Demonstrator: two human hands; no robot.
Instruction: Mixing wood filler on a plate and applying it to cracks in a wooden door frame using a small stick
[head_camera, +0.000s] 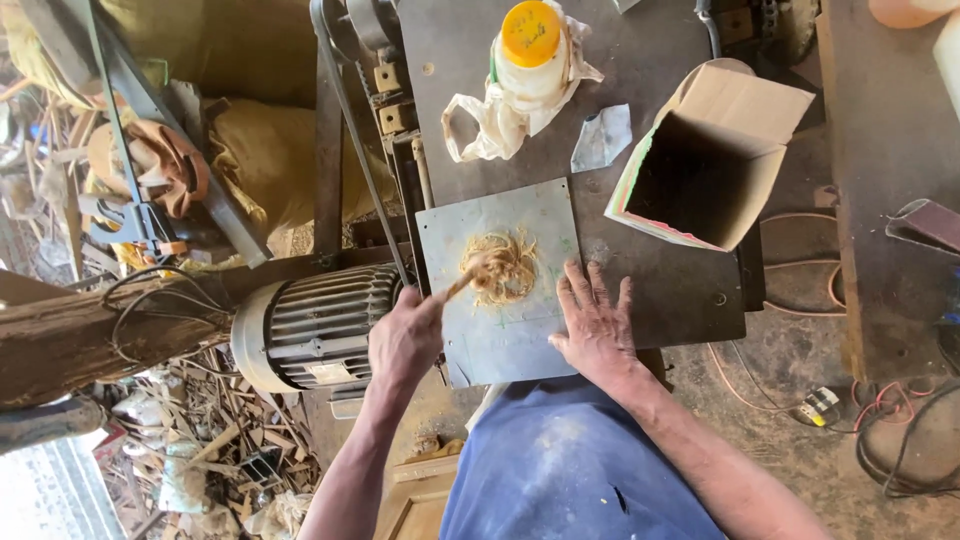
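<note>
My left hand (404, 338) grips a thin wooden stick (462, 284) whose tip sits in a swirl of tan paste (503, 268) spread on a pale grey square board (500, 340). My right hand (596, 322) lies flat, fingers apart, on the board's right edge, holding it down against the dark metal table (650, 60). The paste sits in the middle of the board, just left of my right hand's fingertips.
A white jar with a yellow lid (531, 50) stands in a plastic bag at the table's far end. An open cardboard box (705, 160) lies on its side at right. An electric motor (315, 325) sits left of the table. Wood scraps and cables litter the floor.
</note>
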